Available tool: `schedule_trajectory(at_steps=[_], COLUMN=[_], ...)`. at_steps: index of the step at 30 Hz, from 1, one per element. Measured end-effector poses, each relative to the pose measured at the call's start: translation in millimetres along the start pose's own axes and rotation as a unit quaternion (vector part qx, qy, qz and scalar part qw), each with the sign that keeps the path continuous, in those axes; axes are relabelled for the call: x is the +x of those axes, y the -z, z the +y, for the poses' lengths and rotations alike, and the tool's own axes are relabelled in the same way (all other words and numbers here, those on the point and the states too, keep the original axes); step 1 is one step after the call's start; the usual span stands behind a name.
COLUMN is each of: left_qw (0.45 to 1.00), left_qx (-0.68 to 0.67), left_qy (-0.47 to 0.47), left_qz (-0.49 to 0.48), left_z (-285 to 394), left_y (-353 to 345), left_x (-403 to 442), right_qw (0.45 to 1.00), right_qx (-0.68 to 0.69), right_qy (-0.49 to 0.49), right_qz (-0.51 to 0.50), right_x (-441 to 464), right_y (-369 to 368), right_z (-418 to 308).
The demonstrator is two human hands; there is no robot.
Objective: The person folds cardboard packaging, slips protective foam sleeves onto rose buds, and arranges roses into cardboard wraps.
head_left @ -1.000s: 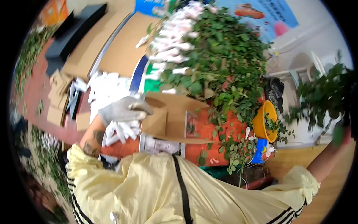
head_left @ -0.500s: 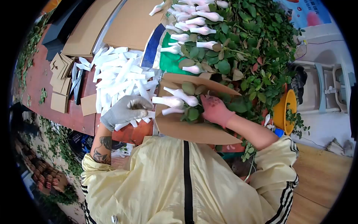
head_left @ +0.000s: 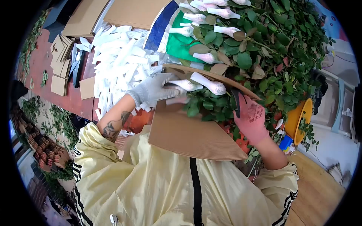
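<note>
My left hand [head_left: 156, 88], in a grey glove, pinches the narrow end of a rose bud [head_left: 187, 85] in a white mesh sleeve. Beside it lies another sleeved rose bud [head_left: 211, 83], and a third is partly hidden below. Leaves [head_left: 207, 105] spread behind these buds. My right hand [head_left: 249, 115], in a pink glove with a dark palm, is closed around the bunch's stems; leaves hide part of its fingers. Under and behind the bunch is a bent sheet of corrugated cardboard [head_left: 196, 135], its far flap standing up.
Loose white mesh sleeves [head_left: 120, 64] are heaped on the red table [head_left: 36, 83]. Many sleeved roses [head_left: 224, 14] with leafy stems lie at the back right. Scissors [head_left: 77, 69] and cardboard pieces [head_left: 59, 84] are at left. A yellow bucket [head_left: 301, 120] stands at right.
My left hand has moved right and closed on a sleeved bud. My right hand has shifted right along the stems. The near cardboard flap has swung lower, toward my body.
</note>
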State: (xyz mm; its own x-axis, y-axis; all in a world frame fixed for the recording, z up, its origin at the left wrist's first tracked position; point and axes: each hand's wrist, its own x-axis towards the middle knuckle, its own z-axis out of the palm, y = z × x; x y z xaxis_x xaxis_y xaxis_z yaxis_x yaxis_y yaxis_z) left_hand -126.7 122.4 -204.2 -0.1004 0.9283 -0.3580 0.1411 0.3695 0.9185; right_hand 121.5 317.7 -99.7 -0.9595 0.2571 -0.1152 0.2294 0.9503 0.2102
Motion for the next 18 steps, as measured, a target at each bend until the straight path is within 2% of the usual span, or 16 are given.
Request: schedule_trajectory(at_steps=[2,4,5,6,8,9,10,11,13,15,16,18], left_qw=[0.999,0.992,0.997,0.997,0.990,0.996,0.996,0.990,0.986,0.990,0.992,0.996], left_qx=[-0.031,0.022,0.049,0.050,-0.094,-0.002,-0.004,0.058,0.096,0.076,0.060,0.045], left_qy=[0.007,0.097,0.054,0.053,0.089,0.083,0.083,0.128,0.129,0.120,0.108,0.081], left_qz=[-0.040,-0.081,-0.032,-0.031,-0.047,-0.032,-0.029,-0.019,0.029,0.020,0.003,0.002], left_z=[0,-4,2,11,23,26,31,38,30,26,24,9], left_y=[2,7,4,3,1,-1,-2,-4,-9,-7,-7,-12], left_x=[-2,-2,-6,-10,-15,-14,-14,-15,-17,-18,-19,-17], right_qw=[1.000,0.994,0.997,0.998,0.997,0.984,0.953,0.998,0.981,0.957,0.957,0.871], right_qx=[0.009,0.055,0.007,0.007,-0.036,-0.140,-0.245,-0.042,0.161,0.284,0.283,0.439], right_qy=[-0.004,0.010,0.042,0.043,0.054,0.103,0.134,0.055,-0.020,0.032,0.037,0.121], right_qz=[-0.021,-0.098,-0.056,-0.054,-0.049,0.029,0.118,0.008,-0.104,-0.060,-0.062,-0.185], right_x=[4,16,19,23,31,36,41,36,38,29,27,25], right_y=[-5,-20,-40,-56,-91,-97,-102,-102,-60,-33,-24,-8], right_z=[-3,-7,-7,-9,-14,-15,-15,-14,-14,0,3,8])
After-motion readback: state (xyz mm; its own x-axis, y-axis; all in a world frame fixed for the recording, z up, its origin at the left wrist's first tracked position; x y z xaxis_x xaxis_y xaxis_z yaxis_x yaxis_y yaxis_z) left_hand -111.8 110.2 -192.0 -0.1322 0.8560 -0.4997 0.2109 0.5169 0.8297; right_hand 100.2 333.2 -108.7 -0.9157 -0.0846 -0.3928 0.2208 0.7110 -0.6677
